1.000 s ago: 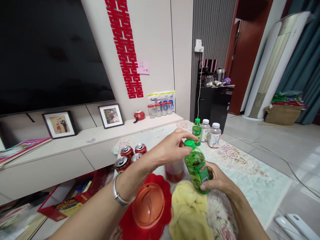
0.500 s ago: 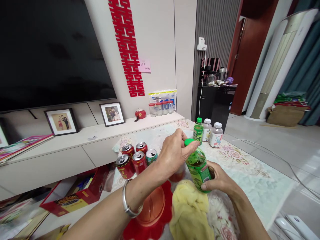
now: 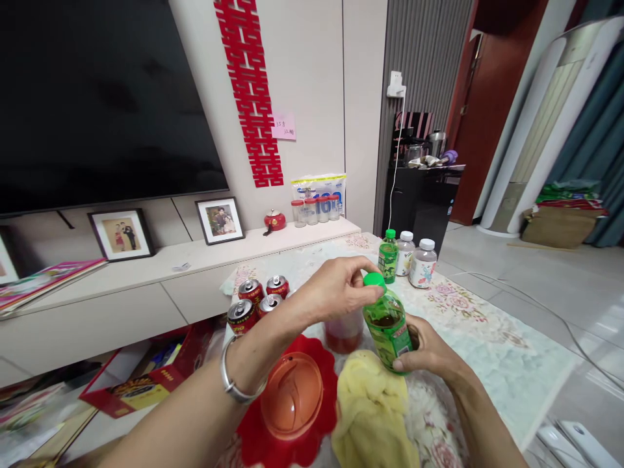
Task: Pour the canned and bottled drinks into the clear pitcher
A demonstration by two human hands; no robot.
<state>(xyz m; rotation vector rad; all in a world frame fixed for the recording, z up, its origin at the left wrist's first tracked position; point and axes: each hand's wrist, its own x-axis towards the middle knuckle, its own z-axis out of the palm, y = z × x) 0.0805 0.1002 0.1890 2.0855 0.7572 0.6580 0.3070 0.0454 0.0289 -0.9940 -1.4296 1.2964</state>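
In the frame's lower center, left hand [image 3: 336,286] pinches a green screw cap [image 3: 374,279], apparently still on; right hand [image 3: 429,350] grasps the part-full plastic drink bottle [image 3: 387,326]

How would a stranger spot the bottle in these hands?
Find the flower-patterned tablecloth. Just beyond the crumpled yellow cloth is the green-capped bottle. Unlike the similar bottle behind, it has the left hand at its cap, right hand below.

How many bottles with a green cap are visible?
2. One bottle is in the right hand, with the left hand at its cap; another bottle stands beside two white-capped bottles. More might be hidden.
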